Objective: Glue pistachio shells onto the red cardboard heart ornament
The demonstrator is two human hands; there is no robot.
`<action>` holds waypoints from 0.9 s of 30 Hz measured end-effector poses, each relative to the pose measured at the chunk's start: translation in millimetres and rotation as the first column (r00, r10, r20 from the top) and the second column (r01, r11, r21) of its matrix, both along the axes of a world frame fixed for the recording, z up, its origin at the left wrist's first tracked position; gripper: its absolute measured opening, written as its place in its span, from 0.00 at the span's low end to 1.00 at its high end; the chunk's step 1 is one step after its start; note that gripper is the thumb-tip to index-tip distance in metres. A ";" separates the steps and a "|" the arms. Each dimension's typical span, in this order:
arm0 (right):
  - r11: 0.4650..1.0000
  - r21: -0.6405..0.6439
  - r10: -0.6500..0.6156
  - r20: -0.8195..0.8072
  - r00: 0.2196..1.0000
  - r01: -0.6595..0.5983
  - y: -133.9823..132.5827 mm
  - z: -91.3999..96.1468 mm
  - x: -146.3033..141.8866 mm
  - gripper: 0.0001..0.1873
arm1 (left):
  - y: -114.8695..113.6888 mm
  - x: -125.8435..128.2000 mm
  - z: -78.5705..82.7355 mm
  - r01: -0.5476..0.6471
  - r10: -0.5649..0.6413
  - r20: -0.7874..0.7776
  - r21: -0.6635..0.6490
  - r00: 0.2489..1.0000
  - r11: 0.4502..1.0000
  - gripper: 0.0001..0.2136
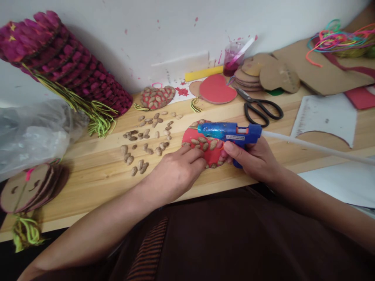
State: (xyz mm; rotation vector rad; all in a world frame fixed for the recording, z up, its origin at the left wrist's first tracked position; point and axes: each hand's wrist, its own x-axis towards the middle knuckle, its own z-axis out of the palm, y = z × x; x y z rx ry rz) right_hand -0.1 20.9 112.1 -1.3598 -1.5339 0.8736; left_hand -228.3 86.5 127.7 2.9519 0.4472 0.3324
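My right hand (pixel 254 156) is wrapped round a blue glue gun (pixel 227 132), its nozzle pointing left and a long white glue stick (pixel 316 147) running out of its back. Under the gun lies a red cardboard piece (pixel 190 136) with several peanuts (pixel 205 145) on its face and along its edge. My left hand (pixel 178 171) rests on the near left part of that piece, fingers curled together; what they press or hold is hidden. Loose peanuts (pixel 149 150) are scattered on the wooden table (pixel 99 183) to the left.
Behind are a peanut-covered heart (pixel 156 97), a plain red heart (pixel 218 89), black-handled scissors (pixel 259 107) and a cup of purple liquid (pixel 233 58). A tall magenta cylinder (pixel 70 66), a plastic bag (pixel 38 132) and tasselled cardboard discs (pixel 32 187) stand left; cardboard sheets (pixel 331 70) lie right.
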 end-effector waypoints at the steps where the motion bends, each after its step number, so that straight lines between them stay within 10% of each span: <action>1: 1.000 0.001 0.003 0.000 1.000 -0.003 0.0 0.3 -0.2 0.11 | 0.0 0.1 -0.3 0.000 0.000 0.002 0.005 1.000 1.000 0.09; 27: 1.000 0.022 0.002 0.025 1.000 -0.003 1.4 1.0 -0.9 0.12 | 1.9 1.0 -2.9 -0.015 0.016 0.031 -0.049 0.999 0.999 0.08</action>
